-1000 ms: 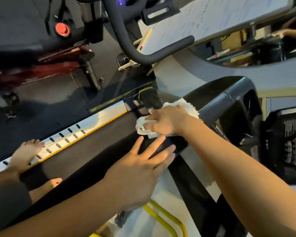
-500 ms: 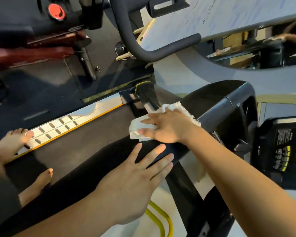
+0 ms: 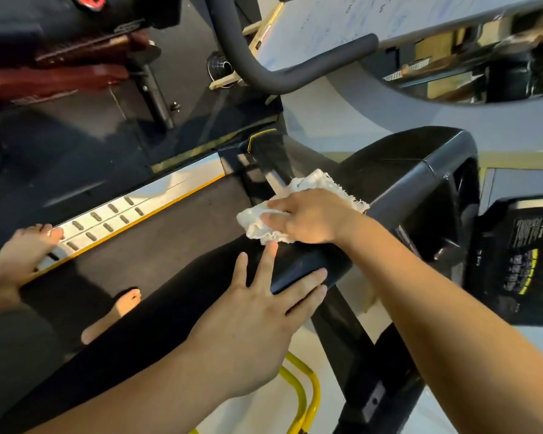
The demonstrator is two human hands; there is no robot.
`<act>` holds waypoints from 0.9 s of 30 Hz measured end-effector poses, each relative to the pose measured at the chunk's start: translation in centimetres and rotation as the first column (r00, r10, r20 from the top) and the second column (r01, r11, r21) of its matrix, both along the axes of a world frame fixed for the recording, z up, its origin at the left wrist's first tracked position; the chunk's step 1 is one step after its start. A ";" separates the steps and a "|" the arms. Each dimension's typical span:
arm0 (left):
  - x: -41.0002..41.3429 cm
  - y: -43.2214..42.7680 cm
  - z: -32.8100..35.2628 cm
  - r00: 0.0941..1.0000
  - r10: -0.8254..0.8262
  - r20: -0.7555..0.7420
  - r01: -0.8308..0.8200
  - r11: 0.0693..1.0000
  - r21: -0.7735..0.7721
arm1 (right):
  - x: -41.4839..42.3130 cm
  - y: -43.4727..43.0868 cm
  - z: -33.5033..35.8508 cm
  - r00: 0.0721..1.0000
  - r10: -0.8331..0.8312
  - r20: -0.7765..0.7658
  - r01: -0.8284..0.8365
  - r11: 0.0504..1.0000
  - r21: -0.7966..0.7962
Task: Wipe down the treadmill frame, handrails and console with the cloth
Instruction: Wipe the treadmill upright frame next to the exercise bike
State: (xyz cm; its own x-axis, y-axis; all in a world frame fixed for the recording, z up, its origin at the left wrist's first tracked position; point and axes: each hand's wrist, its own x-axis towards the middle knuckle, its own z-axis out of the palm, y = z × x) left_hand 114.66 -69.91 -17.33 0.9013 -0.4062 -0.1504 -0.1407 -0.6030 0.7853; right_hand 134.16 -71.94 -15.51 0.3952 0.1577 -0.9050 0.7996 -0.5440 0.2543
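Dark rubber gym flooring [image 3: 76, 151] is filling the view from nine to twelve o'clock, with pale flooring [image 3: 336, 120] from one to three.

Item 1 — treadmill handrail [image 3: 176, 311]: black, padded-looking bar with a rounded end, running from seven o'clock toward centre. Matte finish.

Item 2 — cloth [image 3: 264, 223]: white, loosely woven, frayed at its edges, crumpled. It is lying at centre, pressed where the handrail is meeting the glossy black frame upright [image 3: 427, 170].

Item 3 — right hand [image 3: 311, 217]: fingers curling down over the cloth, pinning it against the frame; most of the cloth is bunching out at nine and twelve o'clock of the knuckles.

Item 4 — left hand [image 3: 248, 333]: fingers spread and loose, resting flat on the handrail just beside the cloth, grasping nothing.

Item 5 — side rail [image 3: 107, 214]: silver strip with dark oval slots and a yellow edge, at nine o'clock. One bare foot [image 3: 22, 245] is standing on it, the other on the dark belt [image 3: 170, 233].

Item 6 — console [image 3: 521, 261]: black panel with yellow markings, at three o'clock, seemingly not yet being wiped.

Risks: the frayed edge is likely to catch at the frame joint; a palm-only hold is letting the cloth bunch — it could slip out mid-stroke. Bare soles on smooth metal are inviting a slip while leaning.
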 end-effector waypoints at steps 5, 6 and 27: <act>0.0 -0.4 -0.4 0.998 0.042 0.049 -0.045 0.997 0.058 | 4.3 -3.2 4.1 0.971 -0.130 0.203 0.083 0.971 0.225; -0.1 -0.6 -0.6 0.997 0.056 0.052 -0.058 0.997 0.046 | 5.4 -4.2 4.3 0.948 -0.117 0.297 0.035 0.963 0.267; 2.9 -0.4 -1.7 0.892 0.327 -0.312 -0.372 0.924 -0.095 | 0.4 -10.9 8.1 0.963 -0.202 0.179 0.005 0.676 0.737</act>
